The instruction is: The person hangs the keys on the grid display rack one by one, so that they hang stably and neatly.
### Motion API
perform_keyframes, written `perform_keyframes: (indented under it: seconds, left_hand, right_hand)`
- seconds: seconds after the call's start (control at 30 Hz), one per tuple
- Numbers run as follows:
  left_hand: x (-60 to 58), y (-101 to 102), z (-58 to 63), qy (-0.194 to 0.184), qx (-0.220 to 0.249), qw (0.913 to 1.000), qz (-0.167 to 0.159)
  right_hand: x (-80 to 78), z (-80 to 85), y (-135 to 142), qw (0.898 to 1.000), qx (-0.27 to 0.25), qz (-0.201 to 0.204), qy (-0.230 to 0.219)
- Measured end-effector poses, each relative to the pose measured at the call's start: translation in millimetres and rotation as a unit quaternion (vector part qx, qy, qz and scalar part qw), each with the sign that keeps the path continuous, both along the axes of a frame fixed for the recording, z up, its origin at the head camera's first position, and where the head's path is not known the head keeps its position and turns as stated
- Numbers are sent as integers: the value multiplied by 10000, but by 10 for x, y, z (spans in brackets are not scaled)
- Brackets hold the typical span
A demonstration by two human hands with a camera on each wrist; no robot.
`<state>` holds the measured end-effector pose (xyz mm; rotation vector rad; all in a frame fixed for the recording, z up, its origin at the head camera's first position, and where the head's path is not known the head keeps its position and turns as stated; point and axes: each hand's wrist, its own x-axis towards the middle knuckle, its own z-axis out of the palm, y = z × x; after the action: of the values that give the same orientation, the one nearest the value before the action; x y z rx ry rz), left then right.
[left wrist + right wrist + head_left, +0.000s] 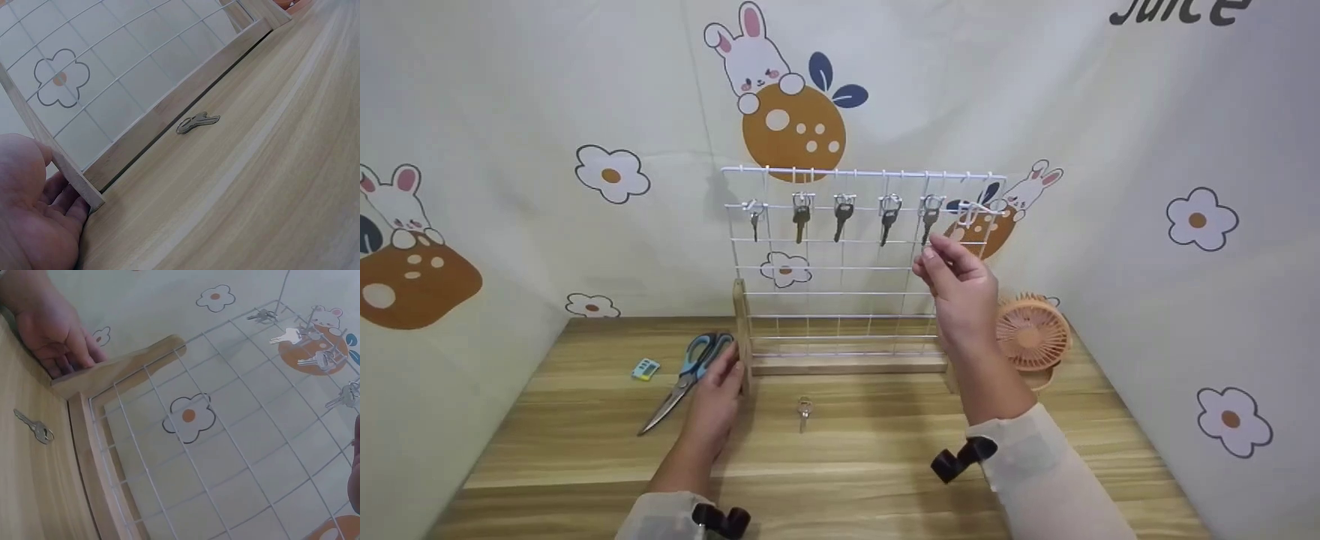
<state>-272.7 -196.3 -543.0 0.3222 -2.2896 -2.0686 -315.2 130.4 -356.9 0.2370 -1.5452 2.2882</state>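
A white wire grid rack (840, 293) in a wooden stand stands on the table, with several keys (844, 214) hanging from hooks in a row near its top. My left hand (715, 401) grips the stand's left wooden post (73, 177) near its foot, thumb on one side and fingers behind. Up at the right, my right hand (964, 296) has thumb and index finger together at the lower end of the rightmost hanging key (931, 212). Only an edge of that hand enters the right wrist view. A loose key (805, 411) with a ring lies on the table before the rack.
Scissors (684, 382) with blue and black handles lie left of the stand, beside a small blue and yellow object (645, 369). An orange fan (1033, 334) stands behind my right forearm. An unoccupied white hook (976, 208) is at the row's right end. A printed curtain (660, 247) hangs behind.
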Motion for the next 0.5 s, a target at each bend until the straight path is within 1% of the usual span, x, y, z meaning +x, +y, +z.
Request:
perform_keyframes:
  seconds: [0.13, 0.27, 0.43, 0.5]
  left_hand:
    - [3, -13, 7, 2, 44, 10000, 15]
    - [18, -13, 17, -12, 115, 9999, 39]
    - [32, 4, 21, 22, 191, 9998, -2]
    - [32, 5, 24, 28, 169, 9999, 6]
  right_hand:
    - [32, -233, -107, 9990, 352, 244, -119]
    - [83, -531, -251, 9941, 769, 736, -208]
    - [129, -932, -421, 9821, 1089, 1418, -588]
    - [137, -1061, -481, 9761, 1274, 1587, -766]
